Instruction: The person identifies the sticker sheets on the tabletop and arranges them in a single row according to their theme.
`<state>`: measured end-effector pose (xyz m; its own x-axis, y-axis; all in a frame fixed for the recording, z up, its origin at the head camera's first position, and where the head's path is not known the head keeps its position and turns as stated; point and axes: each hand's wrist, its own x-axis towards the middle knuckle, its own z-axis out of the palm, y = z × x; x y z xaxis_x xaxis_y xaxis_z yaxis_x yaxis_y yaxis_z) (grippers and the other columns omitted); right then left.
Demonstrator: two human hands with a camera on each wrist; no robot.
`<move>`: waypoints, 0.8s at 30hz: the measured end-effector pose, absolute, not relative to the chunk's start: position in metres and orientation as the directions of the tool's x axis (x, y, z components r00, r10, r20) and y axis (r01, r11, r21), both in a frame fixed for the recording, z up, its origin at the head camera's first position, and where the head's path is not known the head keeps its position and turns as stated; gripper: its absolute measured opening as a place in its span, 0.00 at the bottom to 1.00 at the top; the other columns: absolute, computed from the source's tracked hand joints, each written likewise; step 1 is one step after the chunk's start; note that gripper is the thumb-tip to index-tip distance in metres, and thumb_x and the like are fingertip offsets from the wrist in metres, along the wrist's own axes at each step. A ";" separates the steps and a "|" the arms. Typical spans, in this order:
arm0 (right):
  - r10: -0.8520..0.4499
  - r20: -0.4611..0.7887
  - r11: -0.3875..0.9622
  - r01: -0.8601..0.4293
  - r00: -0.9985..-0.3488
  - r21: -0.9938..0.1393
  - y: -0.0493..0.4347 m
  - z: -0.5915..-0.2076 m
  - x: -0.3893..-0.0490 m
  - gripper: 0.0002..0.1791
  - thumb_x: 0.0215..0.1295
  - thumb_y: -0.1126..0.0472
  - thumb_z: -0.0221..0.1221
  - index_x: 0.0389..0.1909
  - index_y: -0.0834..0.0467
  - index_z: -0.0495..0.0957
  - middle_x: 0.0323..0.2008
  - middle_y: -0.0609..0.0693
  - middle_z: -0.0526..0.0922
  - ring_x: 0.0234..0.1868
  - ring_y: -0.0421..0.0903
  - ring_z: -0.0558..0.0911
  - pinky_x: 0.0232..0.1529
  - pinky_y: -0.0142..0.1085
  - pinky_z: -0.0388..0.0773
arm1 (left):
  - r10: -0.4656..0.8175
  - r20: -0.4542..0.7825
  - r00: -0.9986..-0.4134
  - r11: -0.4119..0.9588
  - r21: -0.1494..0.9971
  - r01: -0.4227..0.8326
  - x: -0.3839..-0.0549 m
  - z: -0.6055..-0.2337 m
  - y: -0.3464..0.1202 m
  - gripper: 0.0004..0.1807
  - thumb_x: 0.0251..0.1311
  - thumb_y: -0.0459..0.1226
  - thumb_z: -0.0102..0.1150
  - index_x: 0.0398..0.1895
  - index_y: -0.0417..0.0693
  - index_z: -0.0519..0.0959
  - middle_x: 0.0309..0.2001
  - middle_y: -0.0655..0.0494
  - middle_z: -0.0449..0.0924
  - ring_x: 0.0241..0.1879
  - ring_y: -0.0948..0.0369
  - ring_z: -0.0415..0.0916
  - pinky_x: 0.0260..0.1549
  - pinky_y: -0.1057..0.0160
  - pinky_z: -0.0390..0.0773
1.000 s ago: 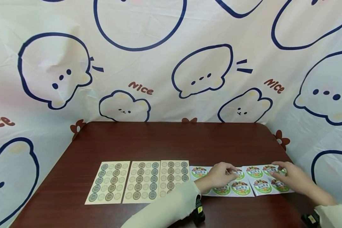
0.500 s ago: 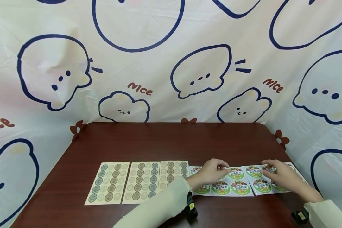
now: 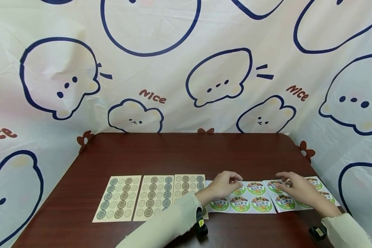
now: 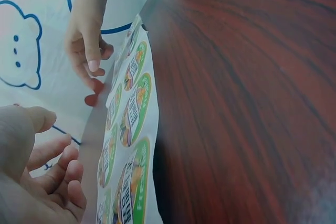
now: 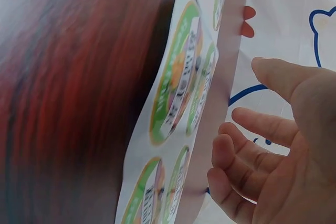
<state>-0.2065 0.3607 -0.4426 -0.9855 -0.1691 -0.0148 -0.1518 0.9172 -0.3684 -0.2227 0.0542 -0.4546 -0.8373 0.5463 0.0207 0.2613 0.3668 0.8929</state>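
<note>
Two white sheets of round green fruit-label stickers lie side by side at the table's right, a left sheet (image 3: 250, 205) and a right sheet (image 3: 317, 187). Over the left sheet's far left part hovers my left hand (image 3: 222, 186), fingers loosely bent, nothing between them. My right hand (image 3: 299, 189) is above the right sheet, its fingers likewise loosely bent and holding nothing. In the left wrist view a gap shows between thumb and fingers of the left hand (image 4: 44, 166). The right wrist view shows the right hand (image 5: 278, 145) apart from the stickers.
Three cream sheets with small round grey and brown stickers lie in a row to the left: a left one (image 3: 114, 199), a middle one (image 3: 153, 198) and a right one (image 3: 189, 186), partly under my left sleeve (image 3: 170, 218). A printed cloth (image 3: 173, 75) surrounds the dark wooden table (image 3: 186, 155).
Both hands have drifted left above the sticker sheets. More of the right sheet's right side and the left sheet's middle now shows. The sheets themselves look unmoved.
</note>
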 end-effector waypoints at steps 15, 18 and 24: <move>-0.188 0.028 0.889 -0.182 -0.982 -0.421 0.337 -0.445 -0.208 0.30 0.67 0.47 0.65 0.61 0.63 0.76 0.51 0.63 0.83 0.40 0.50 0.83 0.35 0.45 0.80 | 0.513 0.048 -0.857 0.364 0.892 0.267 -0.226 -0.450 0.031 0.15 0.71 0.38 0.57 0.54 0.41 0.83 0.32 0.60 0.77 0.25 0.68 0.65 0.27 0.72 0.66; -0.195 0.049 0.886 -0.197 -0.980 -0.420 0.330 -0.443 -0.211 0.29 0.67 0.48 0.65 0.61 0.63 0.77 0.52 0.64 0.82 0.44 0.53 0.83 0.38 0.48 0.82 | 0.510 0.057 -0.858 0.363 0.890 0.275 -0.228 -0.451 0.026 0.15 0.71 0.38 0.56 0.54 0.40 0.83 0.33 0.59 0.78 0.26 0.67 0.66 0.28 0.72 0.66; -0.213 0.075 0.884 -0.225 -0.974 -0.409 0.317 -0.437 -0.217 0.27 0.67 0.50 0.65 0.62 0.61 0.77 0.48 0.58 0.83 0.36 0.45 0.77 0.33 0.38 0.75 | 0.492 0.063 -0.868 0.381 0.882 0.279 -0.231 -0.453 0.018 0.13 0.70 0.37 0.58 0.53 0.40 0.83 0.32 0.59 0.77 0.27 0.67 0.66 0.29 0.72 0.66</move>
<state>-0.2173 0.3167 -0.4370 -0.9741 -0.2132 0.0752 -0.2251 0.8843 -0.4091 -0.2307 0.0184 -0.4531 -0.8682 0.4923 0.0626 0.2793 0.3806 0.8815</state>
